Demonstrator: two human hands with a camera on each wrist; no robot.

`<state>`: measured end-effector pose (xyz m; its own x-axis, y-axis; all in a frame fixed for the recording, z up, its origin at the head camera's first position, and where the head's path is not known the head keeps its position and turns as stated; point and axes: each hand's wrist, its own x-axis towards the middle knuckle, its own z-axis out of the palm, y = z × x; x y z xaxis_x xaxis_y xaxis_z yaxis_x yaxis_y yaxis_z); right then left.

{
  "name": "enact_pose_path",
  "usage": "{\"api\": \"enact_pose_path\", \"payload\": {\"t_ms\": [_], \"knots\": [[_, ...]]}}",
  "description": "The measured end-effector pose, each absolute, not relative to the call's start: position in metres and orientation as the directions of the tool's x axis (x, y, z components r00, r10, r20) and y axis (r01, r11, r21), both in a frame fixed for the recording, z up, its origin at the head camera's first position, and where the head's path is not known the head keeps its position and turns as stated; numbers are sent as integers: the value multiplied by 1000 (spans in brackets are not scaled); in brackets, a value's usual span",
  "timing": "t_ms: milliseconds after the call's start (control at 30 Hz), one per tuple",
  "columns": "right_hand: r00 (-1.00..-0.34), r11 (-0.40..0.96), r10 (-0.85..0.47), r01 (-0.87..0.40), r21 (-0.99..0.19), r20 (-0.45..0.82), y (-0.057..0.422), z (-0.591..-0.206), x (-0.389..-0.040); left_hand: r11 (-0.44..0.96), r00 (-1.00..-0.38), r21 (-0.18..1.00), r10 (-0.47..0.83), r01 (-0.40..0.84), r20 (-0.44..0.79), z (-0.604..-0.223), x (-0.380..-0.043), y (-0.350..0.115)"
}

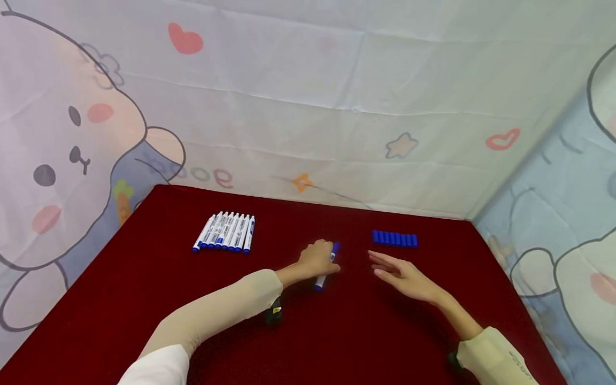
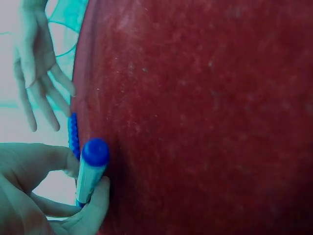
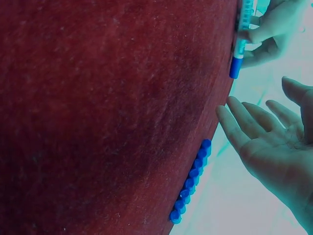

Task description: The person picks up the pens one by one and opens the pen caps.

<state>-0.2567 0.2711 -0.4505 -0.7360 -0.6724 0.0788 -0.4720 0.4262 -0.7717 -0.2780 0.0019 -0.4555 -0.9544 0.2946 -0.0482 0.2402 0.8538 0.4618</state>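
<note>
My left hand (image 1: 317, 260) grips a white marker (image 1: 321, 281) with a blue cap by its middle, low over the red cloth in the head view. The left wrist view shows the marker (image 2: 90, 176) between thumb and fingers, its blue end toward the camera. In the right wrist view its blue cap (image 3: 235, 67) points out past the fingers. My right hand (image 1: 406, 278) hovers to the right, fingers extended and holding nothing. Beyond it a row of several blue marker caps (image 1: 394, 239) lies side by side; the same caps (image 3: 190, 182) appear in the right wrist view.
Several white markers with blue ends (image 1: 225, 232) lie side by side at the back left. A red cloth (image 1: 308, 342) covers the table. Behind and to the right hang printed curtains (image 1: 289, 69), meeting the table's back edge.
</note>
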Motion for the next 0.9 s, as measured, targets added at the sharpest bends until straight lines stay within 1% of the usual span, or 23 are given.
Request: {"api": "enact_pose_path", "payload": {"t_ms": [133,233,333,400,467,533,633,700,800,900], "knots": [[-729,420,-681,-467,-778,71,269,-451,-258,787,-944,580,319,210,-91,-453,-275,-12],[-720,403,-690,-463,-789,70,268,-452,-257,725,-924,659,364,202,-118,-449,-271,-26],[-710,384,-701,-461,-800,73,267,-452,-257,645,-890,733,439,216,-123,-445,-264,-43],[-704,375,-706,-464,-802,76,265,-452,-257,579,-857,783,501,228,-120,-443,-257,-54],[-700,377,-710,-468,-800,75,263,-452,-258,533,-824,806,557,257,-106,-443,-250,-63],[-696,382,-715,-473,-794,71,259,-452,-258,500,-788,808,611,311,-75,-442,-244,-70],[-688,394,-723,-478,-785,56,252,-452,-260,460,-734,775,679,434,8,-438,-236,-77],[-681,395,-731,-473,-788,43,245,-450,-261,445,-716,745,695,497,62,-435,-232,-79],[-666,383,-746,-458,-802,24,231,-448,-261,468,-725,685,677,558,128,-430,-227,-80],[-655,378,-756,-441,-814,4,217,-445,-260,507,-745,628,641,590,183,-427,-222,-80]]}}
